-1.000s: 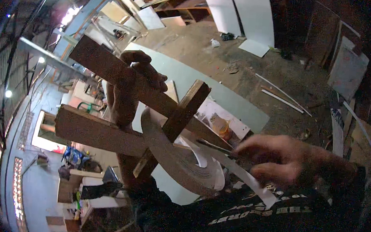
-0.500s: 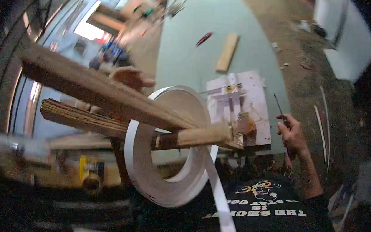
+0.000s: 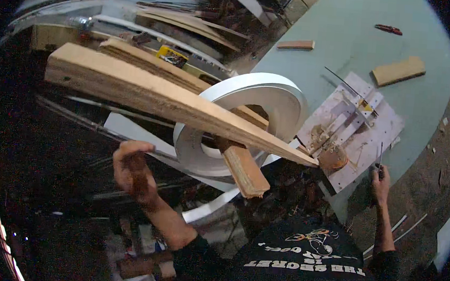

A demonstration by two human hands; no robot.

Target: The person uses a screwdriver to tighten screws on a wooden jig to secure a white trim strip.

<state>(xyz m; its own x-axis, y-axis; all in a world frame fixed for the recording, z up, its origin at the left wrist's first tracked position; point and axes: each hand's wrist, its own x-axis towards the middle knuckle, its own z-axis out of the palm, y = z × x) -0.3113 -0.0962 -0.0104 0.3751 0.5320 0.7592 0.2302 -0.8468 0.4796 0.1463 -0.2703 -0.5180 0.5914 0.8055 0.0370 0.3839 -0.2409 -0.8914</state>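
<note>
My left hand (image 3: 132, 169) is raised at the left, below a long wooden beam (image 3: 149, 102). Its fingers bend loosely over to the right, and I see nothing in them. A large roll of white strip (image 3: 291, 110) hangs on the wooden bars, its loose end (image 3: 212, 205) trailing down toward my left arm. On the right, my right hand (image 3: 382, 182) is closed around a thin screwdriver (image 3: 381, 152), shaft pointing up. Beside it lies a pale board (image 3: 360, 164) at the table's near edge, bearing a metal fixture (image 3: 362, 111) and wood scraps.
The pale green table (image 3: 345, 23) stretches away at the upper right. On it lie a wooden block (image 3: 399, 71), a smaller wood strip (image 3: 296, 44) and a red-and-black tool (image 3: 388, 29). A short bar end (image 3: 246, 174) juts toward me below the roll. Long boards (image 3: 192, 24) are stacked behind.
My view has swung left, so the table now sits farther right. My left hand has come from behind the beam to its near side. The screwdriver stays in my right hand.
</note>
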